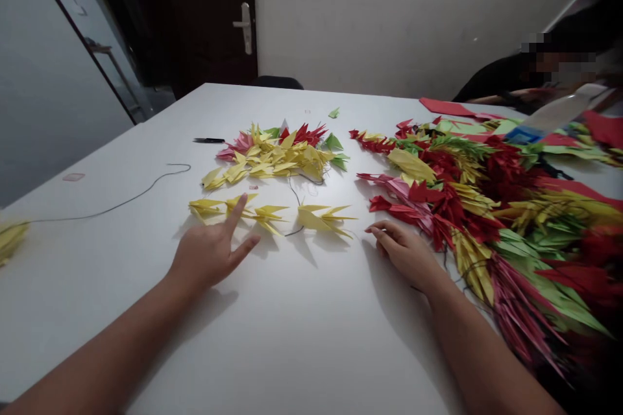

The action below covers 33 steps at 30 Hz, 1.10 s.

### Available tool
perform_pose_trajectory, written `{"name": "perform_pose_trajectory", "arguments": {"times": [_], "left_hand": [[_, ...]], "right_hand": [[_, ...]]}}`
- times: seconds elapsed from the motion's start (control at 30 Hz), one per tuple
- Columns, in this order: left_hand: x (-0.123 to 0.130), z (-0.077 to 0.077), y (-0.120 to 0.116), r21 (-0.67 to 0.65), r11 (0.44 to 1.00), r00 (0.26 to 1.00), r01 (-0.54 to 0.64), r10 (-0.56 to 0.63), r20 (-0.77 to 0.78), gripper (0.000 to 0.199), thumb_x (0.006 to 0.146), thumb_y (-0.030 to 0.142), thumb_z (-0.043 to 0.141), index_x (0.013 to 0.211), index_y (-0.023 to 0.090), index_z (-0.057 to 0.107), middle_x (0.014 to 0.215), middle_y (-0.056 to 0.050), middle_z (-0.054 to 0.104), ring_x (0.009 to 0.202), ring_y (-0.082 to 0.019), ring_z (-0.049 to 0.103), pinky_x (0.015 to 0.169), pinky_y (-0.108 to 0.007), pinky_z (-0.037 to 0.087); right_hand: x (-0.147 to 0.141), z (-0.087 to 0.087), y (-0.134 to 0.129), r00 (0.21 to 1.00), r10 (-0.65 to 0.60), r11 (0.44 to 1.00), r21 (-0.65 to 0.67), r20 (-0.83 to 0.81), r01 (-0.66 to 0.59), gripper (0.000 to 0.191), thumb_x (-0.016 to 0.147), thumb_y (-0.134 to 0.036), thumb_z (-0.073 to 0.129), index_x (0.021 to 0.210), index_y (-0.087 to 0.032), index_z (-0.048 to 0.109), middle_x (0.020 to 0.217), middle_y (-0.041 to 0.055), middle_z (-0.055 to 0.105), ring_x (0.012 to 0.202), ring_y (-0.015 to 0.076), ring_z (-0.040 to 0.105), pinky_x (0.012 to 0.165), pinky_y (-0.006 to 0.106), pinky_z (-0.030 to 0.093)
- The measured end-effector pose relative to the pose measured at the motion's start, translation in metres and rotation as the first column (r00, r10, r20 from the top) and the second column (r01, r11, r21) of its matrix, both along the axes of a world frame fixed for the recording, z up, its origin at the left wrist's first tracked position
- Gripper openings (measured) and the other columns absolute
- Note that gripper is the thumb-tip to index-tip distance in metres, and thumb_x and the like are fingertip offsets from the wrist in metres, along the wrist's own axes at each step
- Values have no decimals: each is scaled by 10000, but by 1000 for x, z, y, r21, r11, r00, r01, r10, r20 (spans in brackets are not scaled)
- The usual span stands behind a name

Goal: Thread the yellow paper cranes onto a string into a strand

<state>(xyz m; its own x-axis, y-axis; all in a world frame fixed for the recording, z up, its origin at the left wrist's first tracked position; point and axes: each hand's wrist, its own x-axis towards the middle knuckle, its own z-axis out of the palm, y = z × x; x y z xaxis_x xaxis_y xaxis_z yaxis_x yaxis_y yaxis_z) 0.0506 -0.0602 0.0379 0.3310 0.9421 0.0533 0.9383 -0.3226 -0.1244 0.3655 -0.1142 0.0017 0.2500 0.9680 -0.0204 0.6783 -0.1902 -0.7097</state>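
My left hand (207, 249) rests low over the table, index finger stretched forward and thumb apart. Its fingertip is at a row of folded yellow paper cranes (267, 214), strung on a dark thread (294, 231). Farther right along this thread sits another yellow crane (321, 218), set apart from the rest. Just right of that crane is my right hand (402, 249), its thumb and fingers drawn together in a pinch. Whatever is between those fingertips is too small to make out.
Behind the row lies a pile of yellow, red and green cranes (287, 157). Many strung colourful cranes (462, 188) cover the right side. A black pen-like tool (209, 140) lies at the left, near a loose thread (141, 194). A person sits beyond a bottle (557, 113).
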Motion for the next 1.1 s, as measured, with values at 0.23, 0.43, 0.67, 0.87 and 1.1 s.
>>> {"name": "perform_pose_trajectory", "arguments": {"times": [0.23, 0.43, 0.67, 0.87, 1.1], "left_hand": [[25, 0, -5, -26, 997, 994, 76, -77, -79, 714, 895, 573, 177, 1431, 101, 185, 542, -76, 619, 541, -262, 602, 532, -315, 396], [72, 10, -6, -23, 983, 983, 181, -180, 32, 753, 865, 642, 150, 1444, 164, 96, 607, -46, 635, 573, -216, 611, 573, -272, 393], [95, 7, -2, -84, 973, 973, 215, -206, 105, 726, 877, 621, 169, 1435, 157, 165, 621, -60, 643, 609, -214, 627, 551, -260, 367], [132, 1, -16, -75, 937, 929, 342, -325, 178, 743, 864, 638, 203, 1428, 154, 207, 659, -90, 661, 633, -236, 631, 602, -305, 404], [100, 22, -11, -49, 959, 950, 279, -268, 160, 741, 857, 656, 158, 1446, 220, 48, 585, -19, 616, 541, -209, 591, 509, -255, 346]], "right_hand": [[0, 0, 0, 1000, 15, 1000, -6, 0, -15, 346, 796, -452, 391, 843, -174, 592, 499, -20, 484, 457, 124, 440, 460, 233, 313], [1, 0, 0, 999, 24, 1000, -8, 30, -24, 329, 795, -443, 406, 835, -179, 598, 502, -19, 491, 475, 131, 456, 476, 238, 325], [0, 0, -1, 999, 34, 999, -8, 22, -34, 328, 794, -429, 400, 845, -174, 601, 497, -17, 495, 476, 134, 467, 479, 240, 332], [0, 0, -1, 999, 32, 999, 23, -9, -32, 333, 790, -450, 416, 827, -174, 600, 488, -17, 500, 464, 134, 461, 470, 240, 328], [-1, 2, -1, 999, 35, 999, -15, 28, -35, 353, 794, -452, 386, 846, -175, 600, 506, -10, 505, 486, 143, 469, 486, 246, 330]]}}
